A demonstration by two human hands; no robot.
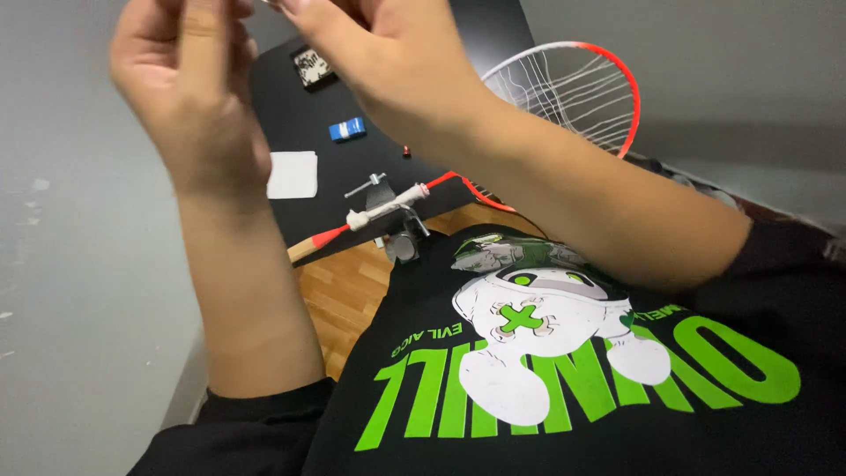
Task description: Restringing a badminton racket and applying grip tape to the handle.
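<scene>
Both of my hands are raised close to the camera at the top of the view. My left hand (189, 88) shows its back, fingers curled upward. My right hand (379, 53) reaches across toward it, and the fingertips meet at the top edge. The frame cuts the fingertips off, so anything between them is hidden. Beyond my right forearm lies a racket with a red and white frame (624, 79) and loose white strings (564, 88). Its shaft (388, 204) rests at the edge of a black table (291, 106).
On the black table lie a small blue box (347, 130), a white square sheet (293, 174) and a black and white card (313, 67). A metal clamp (401, 238) hangs at the table edge. Wooden floor (344, 291) shows below. My black printed shirt (546, 370) fills the bottom.
</scene>
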